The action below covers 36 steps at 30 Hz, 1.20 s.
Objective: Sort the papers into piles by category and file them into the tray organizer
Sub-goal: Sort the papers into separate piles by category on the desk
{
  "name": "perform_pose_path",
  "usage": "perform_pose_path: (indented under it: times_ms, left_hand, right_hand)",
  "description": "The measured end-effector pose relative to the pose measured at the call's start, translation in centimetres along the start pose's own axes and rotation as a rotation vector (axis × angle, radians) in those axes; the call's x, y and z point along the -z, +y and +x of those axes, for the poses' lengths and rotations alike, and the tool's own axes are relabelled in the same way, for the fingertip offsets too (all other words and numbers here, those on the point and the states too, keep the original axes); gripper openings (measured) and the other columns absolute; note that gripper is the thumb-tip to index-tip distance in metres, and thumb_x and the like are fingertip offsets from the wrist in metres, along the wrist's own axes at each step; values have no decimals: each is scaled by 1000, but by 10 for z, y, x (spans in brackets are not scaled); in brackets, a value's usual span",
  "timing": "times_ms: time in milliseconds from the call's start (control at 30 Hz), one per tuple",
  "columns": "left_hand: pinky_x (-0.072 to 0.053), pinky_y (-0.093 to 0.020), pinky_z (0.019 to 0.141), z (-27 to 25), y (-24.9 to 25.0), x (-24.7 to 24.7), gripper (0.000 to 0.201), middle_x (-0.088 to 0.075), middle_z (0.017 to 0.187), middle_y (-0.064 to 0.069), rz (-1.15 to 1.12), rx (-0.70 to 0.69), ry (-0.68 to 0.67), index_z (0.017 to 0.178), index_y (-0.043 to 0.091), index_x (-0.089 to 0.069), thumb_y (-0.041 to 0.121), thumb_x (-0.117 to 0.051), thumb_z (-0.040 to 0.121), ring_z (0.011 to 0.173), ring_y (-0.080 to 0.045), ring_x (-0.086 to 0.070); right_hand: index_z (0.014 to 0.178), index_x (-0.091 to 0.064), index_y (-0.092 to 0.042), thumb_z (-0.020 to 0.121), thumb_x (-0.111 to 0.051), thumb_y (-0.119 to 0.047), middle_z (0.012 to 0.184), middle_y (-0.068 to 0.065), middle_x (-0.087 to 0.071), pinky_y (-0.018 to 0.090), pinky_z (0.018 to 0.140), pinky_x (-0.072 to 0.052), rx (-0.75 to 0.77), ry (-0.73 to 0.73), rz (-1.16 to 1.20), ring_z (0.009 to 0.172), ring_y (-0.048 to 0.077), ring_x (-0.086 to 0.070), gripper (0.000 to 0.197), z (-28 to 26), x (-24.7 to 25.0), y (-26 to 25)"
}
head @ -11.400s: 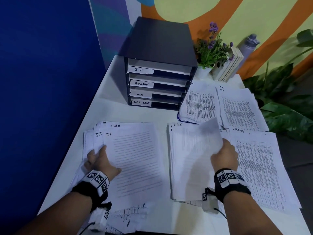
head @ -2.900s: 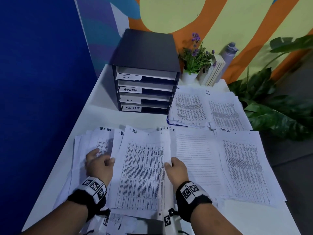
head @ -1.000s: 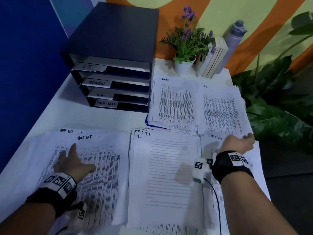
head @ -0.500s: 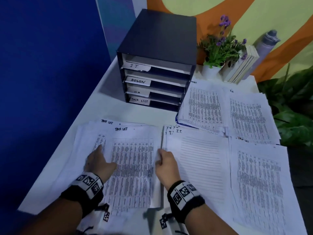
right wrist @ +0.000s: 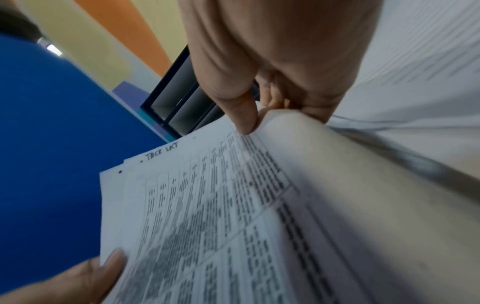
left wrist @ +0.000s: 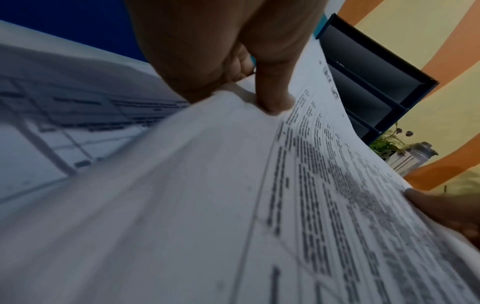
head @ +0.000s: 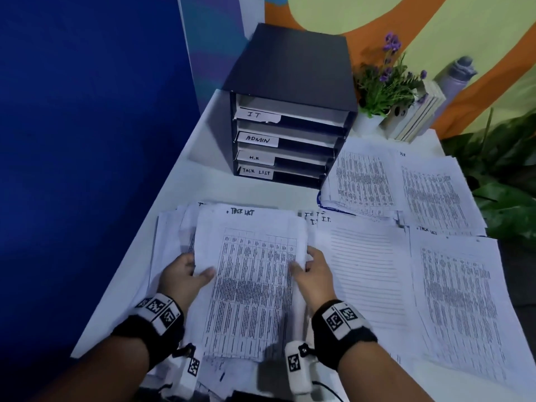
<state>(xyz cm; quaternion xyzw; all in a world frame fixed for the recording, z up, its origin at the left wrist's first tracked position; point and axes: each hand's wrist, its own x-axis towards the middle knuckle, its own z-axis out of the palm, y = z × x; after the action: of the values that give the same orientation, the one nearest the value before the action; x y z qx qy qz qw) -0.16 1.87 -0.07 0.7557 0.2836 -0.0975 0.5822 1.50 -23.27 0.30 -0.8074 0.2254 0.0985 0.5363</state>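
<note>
A stack of sheets marked TASK LIST [head: 249, 280] [left wrist: 298, 205] [right wrist: 207, 216] is lifted at the front left of the white table [head: 203, 187]. My left hand [head: 185, 275] [left wrist: 259, 90] grips its left edge, thumb on top. My right hand [head: 311, 271] [right wrist: 249, 111] grips its right edge the same way. More loose sheets [head: 168, 242] lie under it. The dark tray organizer [head: 290, 111] stands at the back with slots labelled IT, ADMIN, H.R and TASK LIST. An I.T. pile [head: 365, 274] lies right of my hands.
Another table-printed pile [head: 464, 309] lies at the front right, and two piles [head: 400, 187] sit behind it beside the organizer. A potted purple-flowered plant [head: 383, 85], books [head: 417, 114] and a bottle [head: 461, 74] stand at the back. A blue wall [head: 87, 140] runs along the left.
Both hands have closed on the sides of the TASK LIST stack and raised it off the table. Half a second ago they lay flat on it.
</note>
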Motion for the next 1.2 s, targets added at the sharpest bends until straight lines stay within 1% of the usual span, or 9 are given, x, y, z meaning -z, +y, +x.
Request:
perform_pose_path:
  times_ms: [167,367,533,633,767,933,1033,1100,1200]
  left_hand:
    - [-49,-33,87,13,-6,10,9,-69,96,-5,51,-43,100,99,11,-64,10,-62,90,96,-25,-64]
    - [-39,-26,89,2,4,-2,13,-64,105,-6,-7,-89,-58,106,11,-60,8,-58,93,100,-20,-58]
    - [-43,-37,101,23,-3,15,43,-49,136,-10,713,-190,71,131,22,-55,23,-61,88,120,-31,-50]
    - [-33,-42,109,25,-8,24,87,-30,146,-11,885,-6,50,148,23,-28,39,-75,76,132,-34,-34]
    - [-40,-40,106,31,-13,28,109,-44,140,-15,826,39,20,149,17,-18,36,-85,64,127,-34,-45]
    - [-48,-42,95,30,-17,33,48,-58,125,-15,651,-144,100,134,14,-47,26,-60,89,108,-36,-57]
    - [-45,-33,88,20,-18,33,30,-59,116,-14,446,-173,86,126,9,-54,15,-49,98,101,-31,-57]
    - [-41,-28,86,10,-15,30,22,-62,111,-8,315,-195,-23,118,11,-57,11,-46,99,100,-25,-57]
    - [-44,-30,91,1,-12,20,25,-69,108,-1,134,-165,-252,103,21,-63,5,-45,98,105,-24,-62]
  right_hand:
    - [90,-61,-10,92,-61,-11,91,11,-69,28,68,-46,-6,110,87,83,26,-63,2,4,11,13]
    - [99,-63,-20,90,-65,-13,97,2,-69,33,84,-50,-54,-8,253,89,17,-64,11,-10,6,18]
    - [91,-65,-21,88,-67,-10,91,-3,-70,37,91,-52,-58,-90,181,92,20,-66,11,-24,0,21]
    - [121,-60,-17,89,-66,-14,123,-2,-63,38,108,-42,-71,-131,47,122,27,-56,33,-35,-9,26]
    - [149,-28,0,91,-65,-17,155,11,-33,30,115,-25,-108,-102,-17,142,26,-34,71,-38,-18,33]
    - [148,-35,-10,88,-67,-25,151,1,-39,40,117,-29,-133,-50,97,140,23,-38,69,-33,-13,34]
    - [115,-63,-17,86,-69,-17,118,5,-67,35,94,-51,-131,-5,229,110,22,-62,30,-27,-3,38]
    - [100,-67,-17,88,-67,-9,99,5,-72,35,86,-53,-127,3,315,94,22,-65,14,-25,3,36]
    - [103,-67,-15,90,-65,-8,99,5,-74,41,90,-52,-120,-24,397,94,23,-67,15,-26,6,31]
